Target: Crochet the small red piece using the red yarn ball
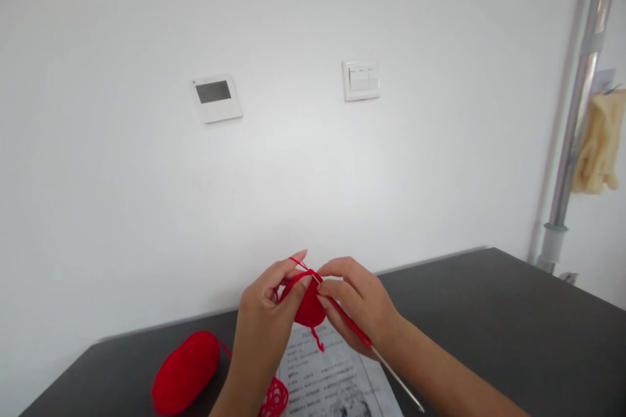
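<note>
Red crochet piece, edge pinched in left fingers, right fingers beside it, gripping crochet hook

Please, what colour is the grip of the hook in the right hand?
The grip is red; it shows best in the head view.

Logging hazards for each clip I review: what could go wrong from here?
The hook in the right hand might slip from the red piece, freeing a loop. The strand at the left hand's raised finger could slide off and slacken. A tug might roll the unheld yarn ball on the table.
</note>
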The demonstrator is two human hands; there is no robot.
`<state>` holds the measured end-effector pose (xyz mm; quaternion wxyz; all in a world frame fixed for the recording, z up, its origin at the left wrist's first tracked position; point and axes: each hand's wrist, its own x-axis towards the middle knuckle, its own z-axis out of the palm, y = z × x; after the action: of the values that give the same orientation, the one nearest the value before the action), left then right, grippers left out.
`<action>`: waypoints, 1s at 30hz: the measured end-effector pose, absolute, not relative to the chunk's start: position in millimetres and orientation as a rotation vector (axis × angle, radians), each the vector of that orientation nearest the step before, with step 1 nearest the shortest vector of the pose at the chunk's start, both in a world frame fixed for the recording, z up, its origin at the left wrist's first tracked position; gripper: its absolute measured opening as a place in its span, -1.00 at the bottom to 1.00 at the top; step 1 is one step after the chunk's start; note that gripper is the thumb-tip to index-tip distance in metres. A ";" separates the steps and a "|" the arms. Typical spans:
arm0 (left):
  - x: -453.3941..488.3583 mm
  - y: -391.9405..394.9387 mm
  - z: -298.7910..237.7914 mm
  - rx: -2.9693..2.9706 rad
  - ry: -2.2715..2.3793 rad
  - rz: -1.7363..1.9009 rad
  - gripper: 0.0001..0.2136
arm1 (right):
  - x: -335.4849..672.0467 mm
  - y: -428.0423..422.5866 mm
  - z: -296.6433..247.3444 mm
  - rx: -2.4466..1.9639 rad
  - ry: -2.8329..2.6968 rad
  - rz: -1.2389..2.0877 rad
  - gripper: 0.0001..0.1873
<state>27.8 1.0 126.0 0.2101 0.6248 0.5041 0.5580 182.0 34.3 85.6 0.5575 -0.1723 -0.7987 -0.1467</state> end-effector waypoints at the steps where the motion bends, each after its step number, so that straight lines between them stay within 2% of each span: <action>1: 25.6 1.4 126.3 1.831 1.429 1.539 -0.73 | 182.6 33.2 88.5 -0.407 -1.894 -0.310 -0.87; 8: 15.8 6.3 125.3 2.150 1.515 1.497 -0.75 | 190.5 26.0 110.0 -0.269 -1.967 -0.035 -0.85; 13: 18.4 2.2 128.9 2.061 1.583 1.603 -0.76 | 193.7 21.4 113.3 -0.265 -1.981 0.073 -0.83; 26: 18.5 5.1 123.3 2.130 1.519 1.554 -0.82 | 196.4 15.1 115.5 -0.341 -1.980 0.175 -0.86; 30: 19.2 4.3 123.4 1.886 1.379 1.436 -0.81 | 203.1 8.1 122.5 -0.461 -1.973 0.373 -0.88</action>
<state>19.2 4.3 123.4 0.1982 0.6741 0.4928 0.5133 203.1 8.1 122.5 0.5146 -0.1917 -0.8212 0.1551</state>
